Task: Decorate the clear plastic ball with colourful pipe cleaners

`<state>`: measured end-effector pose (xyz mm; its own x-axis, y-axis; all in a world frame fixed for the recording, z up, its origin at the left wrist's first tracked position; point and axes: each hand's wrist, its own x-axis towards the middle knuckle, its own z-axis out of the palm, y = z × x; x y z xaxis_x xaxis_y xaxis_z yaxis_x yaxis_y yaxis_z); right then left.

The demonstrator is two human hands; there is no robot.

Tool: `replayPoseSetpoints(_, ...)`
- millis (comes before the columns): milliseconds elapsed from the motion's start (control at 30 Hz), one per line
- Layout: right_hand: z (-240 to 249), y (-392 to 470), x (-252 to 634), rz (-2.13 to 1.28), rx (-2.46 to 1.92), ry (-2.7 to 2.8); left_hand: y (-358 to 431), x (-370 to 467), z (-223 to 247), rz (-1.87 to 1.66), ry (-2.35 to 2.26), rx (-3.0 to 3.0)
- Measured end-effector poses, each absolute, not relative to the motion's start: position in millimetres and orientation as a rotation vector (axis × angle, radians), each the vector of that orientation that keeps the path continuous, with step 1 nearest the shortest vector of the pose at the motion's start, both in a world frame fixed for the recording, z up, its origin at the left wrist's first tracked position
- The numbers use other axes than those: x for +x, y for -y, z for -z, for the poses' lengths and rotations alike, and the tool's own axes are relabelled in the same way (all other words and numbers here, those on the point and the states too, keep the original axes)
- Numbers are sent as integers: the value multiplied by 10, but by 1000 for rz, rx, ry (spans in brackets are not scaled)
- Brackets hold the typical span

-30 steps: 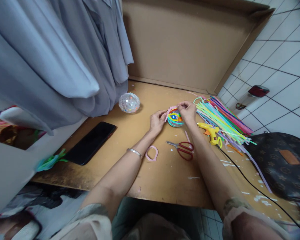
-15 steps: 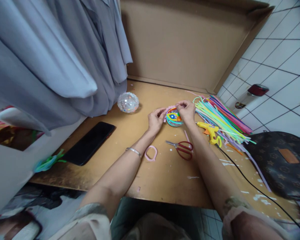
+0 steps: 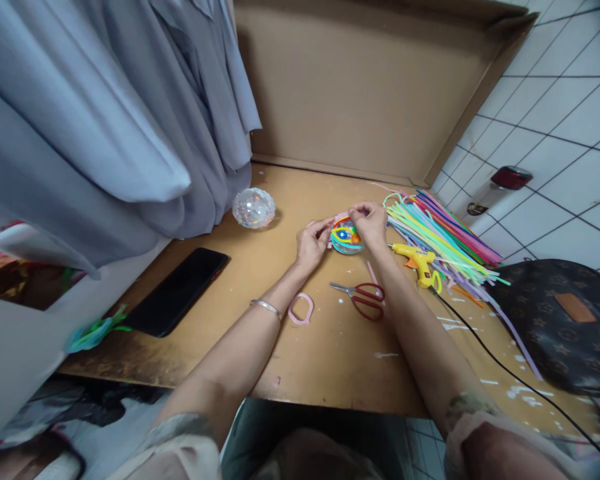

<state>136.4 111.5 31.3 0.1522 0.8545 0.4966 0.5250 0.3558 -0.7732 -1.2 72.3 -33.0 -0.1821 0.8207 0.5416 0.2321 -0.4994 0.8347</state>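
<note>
A clear plastic ball [image 3: 348,248], decorated with red, yellow, blue and orange strips and a pink fuzzy edging, rests on the table between my hands. My left hand [image 3: 314,245] is closed at its left side, fingertips pinching near the pink edging. From the upper right, my right hand [image 3: 373,223] pinches the top rim; its fingers partly hide what they grip. Below lie red-handled scissors [image 3: 367,299] and a pink pipe-cleaner loop [image 3: 301,309]. To the right of my right wrist is a yellow hot glue gun [image 3: 420,263].
Several coloured pipe cleaners [image 3: 445,237] are piled at the right, beside a dark patterned bag [image 3: 555,327]. A second clear ball [image 3: 254,208] stands back left, a black phone [image 3: 177,291] nearer. A cardboard panel [image 3: 370,87] rises behind; grey cloth [image 3: 130,120] hangs left.
The view has shifted slightly. Both hands keep nearly the same hold on the decorated ball, with only a small movement of the fingers.
</note>
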Motion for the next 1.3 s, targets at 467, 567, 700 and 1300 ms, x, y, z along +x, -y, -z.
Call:
replayPoseSetpoints(467, -383, -1146, 1413, -941, -1062, 1190, -832, -35, 511, -1816, -1119, 1638)
replayPoseSetpoints(567, -408, -1134, 1440, -996, -1050, 1184, -838, -31, 526, -1813, -1111, 1601)
replayPoseSetpoints(700, -415, -1108, 1467, -1055, -1060, 1239, -854, -21, 545, -1807, -1120, 1558)
replayPoseSetpoints(1300, -297, -1204, 1506, -808, -1179, 1546, -804, 40, 527, -1782, -1107, 1439)
